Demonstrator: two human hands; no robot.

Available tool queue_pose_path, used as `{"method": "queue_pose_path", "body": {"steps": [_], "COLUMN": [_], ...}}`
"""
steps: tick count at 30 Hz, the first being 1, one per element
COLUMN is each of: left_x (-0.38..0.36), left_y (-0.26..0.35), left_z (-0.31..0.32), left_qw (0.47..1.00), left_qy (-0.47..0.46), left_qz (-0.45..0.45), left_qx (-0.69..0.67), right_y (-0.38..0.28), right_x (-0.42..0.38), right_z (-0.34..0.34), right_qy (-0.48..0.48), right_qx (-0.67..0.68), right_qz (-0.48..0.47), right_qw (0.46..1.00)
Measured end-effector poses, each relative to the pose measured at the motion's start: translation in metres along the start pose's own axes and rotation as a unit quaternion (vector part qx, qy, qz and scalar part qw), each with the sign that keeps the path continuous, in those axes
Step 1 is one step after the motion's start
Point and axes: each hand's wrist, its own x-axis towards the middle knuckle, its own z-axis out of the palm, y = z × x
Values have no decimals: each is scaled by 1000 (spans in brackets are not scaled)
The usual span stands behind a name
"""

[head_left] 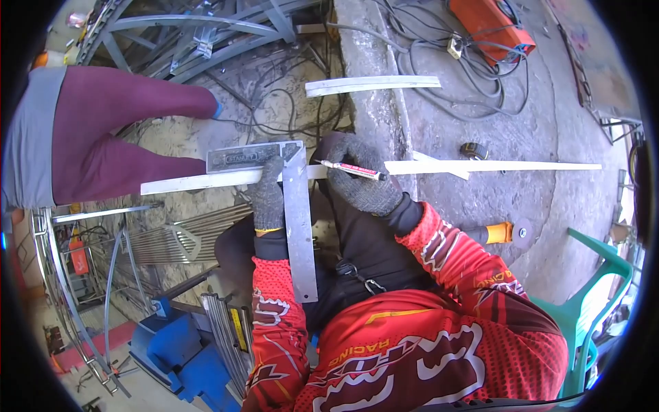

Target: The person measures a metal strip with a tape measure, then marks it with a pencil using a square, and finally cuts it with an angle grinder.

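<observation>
My left hand (269,194), in a grey knit glove, is closed around a try square and a pale metal bar (192,183). The try square's stock (240,158), marked STANLEY, lies along the bar's far edge. Its blade (300,240) crosses the bar and points toward my body. In my gloved right hand (364,182) is a white and red marker pen (353,169), its tip toward the left near the blade. This hand also rests over the bar, hiding part of it; a long pale length shows again on the right.
Another person's leg (137,103) is at the left. A curved pale strip (371,84) lies ahead, with cables and an orange machine (491,27) beyond. An angle grinder (501,232) and green chair (590,295) are at right; blue machine (171,350) lower left.
</observation>
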Motion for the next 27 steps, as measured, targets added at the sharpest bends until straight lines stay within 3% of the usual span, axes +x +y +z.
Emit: {"method": "queue_pose_path", "body": {"steps": [2, 7, 13, 16, 18, 22, 27], "left_x": [3, 6, 4, 6, 7, 10, 17], "left_y": [-2, -8, -6, -8, -8, -9, -18], "left_z": [-4, -7, -5, -6, -7, -12, -15], "left_qw": [999, 998, 997, 998, 998, 999, 998], "left_qy": [17, -41, -39, -32, -33, -39, -39], "left_qz": [-26, 52, 59, 62, 53, 23, 48], "left_qx": [21, -12, -5, 8, -5, -6, -23], "right_y": [-2, -2, 3, 3, -3, -4, -3], "right_x": [1, 1, -1, -1, -4, -6, -6], "right_z": [0, 0, 3, 1, 2, 5, 9], "right_qy": [-3, 0, -11, -34, -39, -45, -43], "right_qx": [-16, -47, -5, -47, -63, -29, -92], "right_qz": [-9, -29, -8, -47, 22, 49, -10], "right_qw": [1000, 998, 1000, 997, 997, 997, 995]}}
